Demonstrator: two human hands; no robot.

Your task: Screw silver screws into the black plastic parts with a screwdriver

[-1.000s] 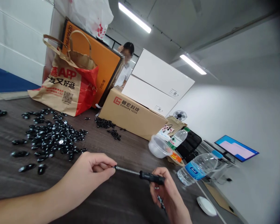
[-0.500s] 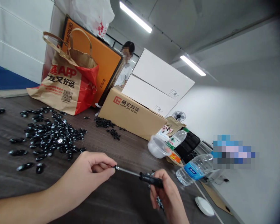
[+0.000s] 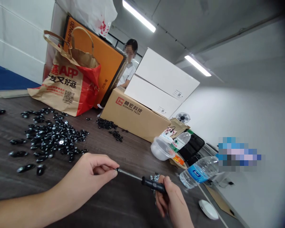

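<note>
My left hand [image 3: 97,172] pinches a small black part [image 3: 117,170] between thumb and forefinger, most of it hidden by the fingertips. Against this part rests the tip of a screwdriver [image 3: 154,184] with a black handle and a metal shaft. My right hand [image 3: 172,198] is closed around the handle's end. Just behind the handle lie several small shiny metal pieces [image 3: 154,177], probably screws, partly covered by the hand. To the left on the dark table [image 3: 104,205] spreads a big heap of small black parts with silvery centres [image 3: 59,136].
Smaller black pieces [image 3: 106,123] lie before a cardboard box [image 3: 133,118] with white boxes [image 3: 161,82] on top. A paper bag [image 3: 68,82] stands at the back left. On the right are a plastic tub [image 3: 161,150], a water bottle [image 3: 197,172] and a white mouse [image 3: 208,209]. A person [image 3: 128,69] is behind the boxes.
The fingers of my right hand have shifted around the screwdriver handle, uncovering more of the metal pieces behind it. My left hand keeps its pinch in the same place.
</note>
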